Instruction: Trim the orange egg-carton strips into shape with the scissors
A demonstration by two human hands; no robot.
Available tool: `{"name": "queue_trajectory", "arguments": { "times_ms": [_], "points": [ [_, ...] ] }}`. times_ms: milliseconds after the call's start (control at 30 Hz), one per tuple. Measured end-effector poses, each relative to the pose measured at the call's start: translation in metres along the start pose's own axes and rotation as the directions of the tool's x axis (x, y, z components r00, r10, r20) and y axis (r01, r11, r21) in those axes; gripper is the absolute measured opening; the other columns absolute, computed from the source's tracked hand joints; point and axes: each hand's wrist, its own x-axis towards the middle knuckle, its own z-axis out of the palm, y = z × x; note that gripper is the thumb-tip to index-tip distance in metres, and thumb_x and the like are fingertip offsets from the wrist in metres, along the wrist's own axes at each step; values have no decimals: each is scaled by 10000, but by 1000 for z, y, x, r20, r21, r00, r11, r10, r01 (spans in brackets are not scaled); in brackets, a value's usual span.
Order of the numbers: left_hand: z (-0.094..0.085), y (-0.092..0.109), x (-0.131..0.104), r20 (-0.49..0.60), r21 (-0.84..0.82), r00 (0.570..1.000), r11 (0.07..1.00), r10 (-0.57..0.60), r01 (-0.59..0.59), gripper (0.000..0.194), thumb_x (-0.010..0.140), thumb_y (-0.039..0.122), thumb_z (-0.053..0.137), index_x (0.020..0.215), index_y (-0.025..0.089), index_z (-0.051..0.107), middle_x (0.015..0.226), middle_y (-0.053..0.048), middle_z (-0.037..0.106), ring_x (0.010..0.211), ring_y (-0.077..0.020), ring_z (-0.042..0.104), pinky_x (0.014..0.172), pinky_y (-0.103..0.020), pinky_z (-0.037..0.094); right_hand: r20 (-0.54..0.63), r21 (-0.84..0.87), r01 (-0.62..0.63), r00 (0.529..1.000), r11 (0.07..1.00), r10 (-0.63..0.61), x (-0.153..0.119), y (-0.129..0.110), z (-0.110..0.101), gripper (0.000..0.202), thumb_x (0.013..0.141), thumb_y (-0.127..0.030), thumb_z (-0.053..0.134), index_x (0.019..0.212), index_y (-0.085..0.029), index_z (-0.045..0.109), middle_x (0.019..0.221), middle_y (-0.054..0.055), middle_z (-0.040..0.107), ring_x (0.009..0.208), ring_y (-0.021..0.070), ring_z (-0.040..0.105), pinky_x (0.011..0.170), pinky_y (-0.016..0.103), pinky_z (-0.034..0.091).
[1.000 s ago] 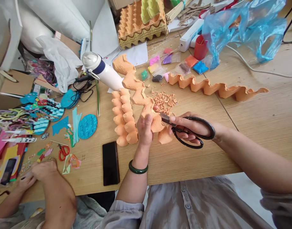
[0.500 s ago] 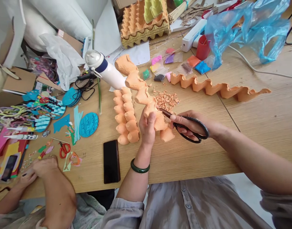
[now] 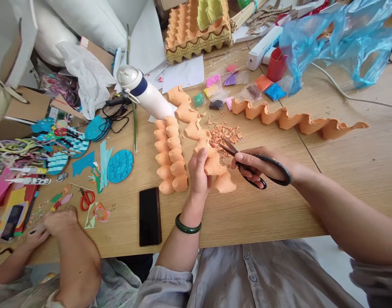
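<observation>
Hands grasp an orange strip (left) and black scissors (right); tabletop spreads between them and its near edge.

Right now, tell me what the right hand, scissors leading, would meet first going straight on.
Probably the wavy orange strip in the left hand, just beyond the tips of the black-handled scissors that the right hand holds. Depth is unclear, so the blades might pass above it.

- You can read no text, label or brand with certainty.
- To your left, on the counter beside the paper scraps, small dark marks resemble digits, too faint to make out.
- Farther left, a white tube bears marks too small to read.
</observation>
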Motion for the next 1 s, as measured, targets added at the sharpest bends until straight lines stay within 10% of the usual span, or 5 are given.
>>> {"name": "queue_trajectory", "arguments": {
  "times_ms": [200,533,1000],
  "points": [
    [-2,10,4,27,-146,982,971,-187,189,339,1006,496,580,1035,227,785,1008,-45,712,618,-113,509,557,-258,444,-62,-308,18,997,951,-39,-2,-2,-2,541,847,-705,743,765,-186,620,547,-55,466,418,88,485,368,217,414],
    [-2,4,0,7,-9,1000,1000,-9,10,392,934,581,663,1009,211,768,1060,-88,750,938,-232,695,869,-356,566,-19,-352,-58,998,934,55,-10,-9,6,530,865,-666,721,671,-188,595,560,-17,531,401,93,486,335,221,412],
    [-5,2,1,19,48,997,996,76,-77,367,940,569,672,1020,226,774,1075,-77,784,922,-217,725,849,-332,602,-39,-349,-138,990,927,132,-10,-8,5,517,861,-614,743,619,-190,574,531,-4,544,380,105,498,330,230,403]
  ]
}}
